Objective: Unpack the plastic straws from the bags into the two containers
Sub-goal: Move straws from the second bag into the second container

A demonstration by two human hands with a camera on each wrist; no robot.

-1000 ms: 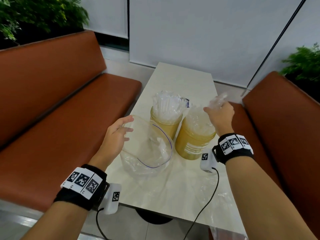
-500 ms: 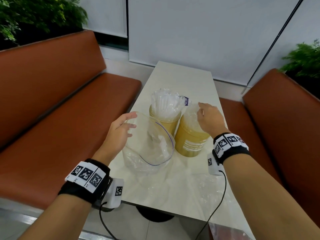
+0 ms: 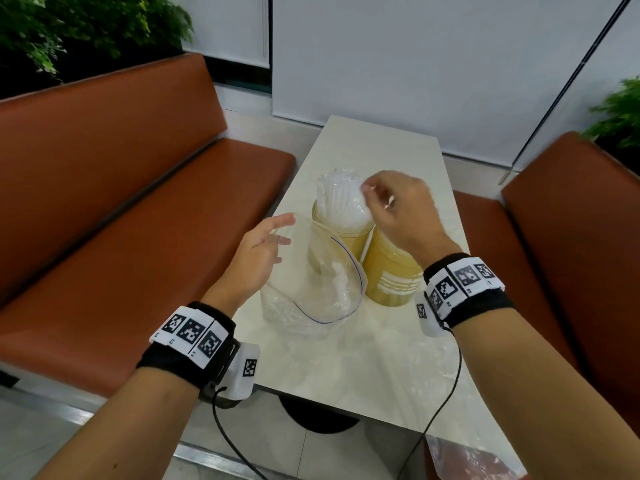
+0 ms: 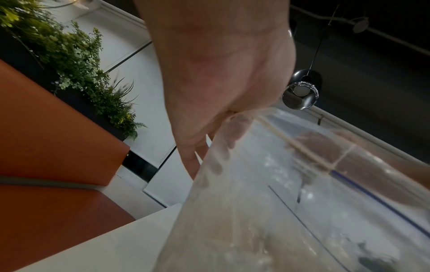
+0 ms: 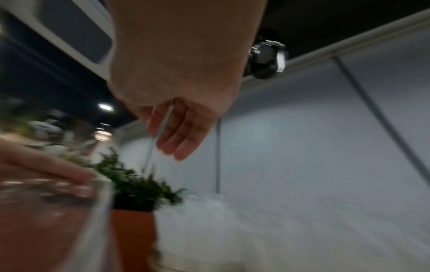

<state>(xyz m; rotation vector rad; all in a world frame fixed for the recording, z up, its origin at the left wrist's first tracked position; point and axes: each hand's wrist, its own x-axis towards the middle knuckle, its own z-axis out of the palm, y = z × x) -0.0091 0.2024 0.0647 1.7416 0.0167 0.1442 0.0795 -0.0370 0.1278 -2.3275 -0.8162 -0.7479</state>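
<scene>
Two yellowish tubs stand mid-table. The far-left tub (image 3: 350, 240) is packed with wrapped clear straws (image 3: 341, 200); the near-right tub (image 3: 391, 278) is partly hidden by my right wrist. My right hand (image 3: 374, 195) hovers over the straws with fingers curled, pinching one thin straw (image 5: 163, 125) between thumb and fingers (image 5: 177, 145). A clear zip bag (image 3: 311, 292) with a blue seal line stands open in front of the tubs. My left hand (image 3: 282, 233) holds its rim, and the fingers show through the plastic (image 4: 279, 202) in the left wrist view.
Orange padded benches (image 3: 121, 220) flank the narrow cream table (image 3: 381, 143) on both sides. A flattened clear bag (image 3: 398, 372) lies on the table's near end, and another (image 3: 467, 459) hangs past its front right corner. Wrist cables trail over the front edge.
My right hand dropped from above the right tub onto it, then swung left to over the straw-filled tub. The left hand stayed on the bag rim.
</scene>
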